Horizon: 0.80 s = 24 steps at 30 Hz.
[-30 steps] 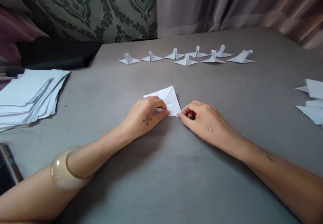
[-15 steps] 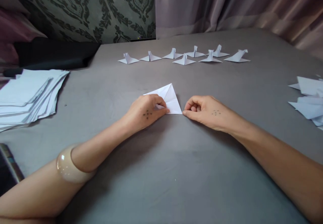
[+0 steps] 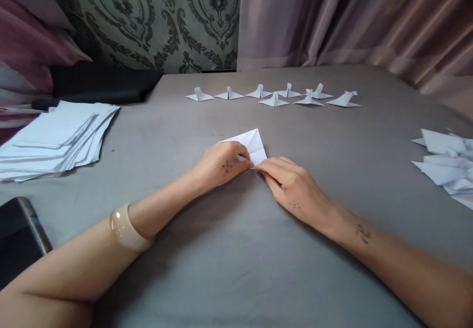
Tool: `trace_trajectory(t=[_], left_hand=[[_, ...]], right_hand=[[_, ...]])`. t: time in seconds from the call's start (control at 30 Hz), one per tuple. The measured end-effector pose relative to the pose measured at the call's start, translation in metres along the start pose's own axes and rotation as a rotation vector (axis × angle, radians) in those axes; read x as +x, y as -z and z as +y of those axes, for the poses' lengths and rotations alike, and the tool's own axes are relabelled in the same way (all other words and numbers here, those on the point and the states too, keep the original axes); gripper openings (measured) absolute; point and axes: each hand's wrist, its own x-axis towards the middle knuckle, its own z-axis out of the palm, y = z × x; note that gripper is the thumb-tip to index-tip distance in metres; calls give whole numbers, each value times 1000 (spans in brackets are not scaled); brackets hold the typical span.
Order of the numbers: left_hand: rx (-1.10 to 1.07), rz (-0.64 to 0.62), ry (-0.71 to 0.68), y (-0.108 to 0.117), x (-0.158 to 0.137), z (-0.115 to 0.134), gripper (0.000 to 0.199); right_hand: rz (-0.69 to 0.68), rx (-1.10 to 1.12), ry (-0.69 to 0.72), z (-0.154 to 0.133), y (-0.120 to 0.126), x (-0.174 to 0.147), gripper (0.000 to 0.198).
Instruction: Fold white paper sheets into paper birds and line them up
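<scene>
A creased white sheet of folded paper (image 3: 254,142) lies on the grey tabletop, its top corner pointing away from me. My left hand (image 3: 227,163) covers the left part of it, thumb and fingers closed on the near edge. From the right, my right hand (image 3: 291,180) reaches in with its fingers together on the paper's near right corner, close to the left fingertips. That corner is hidden under the right fingers. A pale bangle (image 3: 127,229) circles my left forearm.
Several folded paper birds (image 3: 274,100) stand in rows at the back. A stack of white paper (image 3: 62,136) is at left, near a black cloth (image 3: 107,84) and a phone (image 3: 22,234). More folded paper (image 3: 447,163) lies at the right edge.
My right hand has turned over and moved left, from the paper's right corner tip onto its near edge beside my left fingers. The camera view has shifted slightly.
</scene>
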Motion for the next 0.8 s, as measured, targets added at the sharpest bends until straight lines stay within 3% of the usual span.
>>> trace_trajectory(t=[0.23, 0.43, 0.8], left_hand=[[-12, -15, 12, 0, 1, -1, 14], [-23, -5, -19, 0, 2, -4, 14], [-56, -12, -36, 3, 0, -9, 19]], right_hand=[[-54, -278, 27, -8, 6, -4, 24], [-35, -248, 62, -19, 2, -3, 24], [-66, -337, -8, -23, 1, -9, 23]])
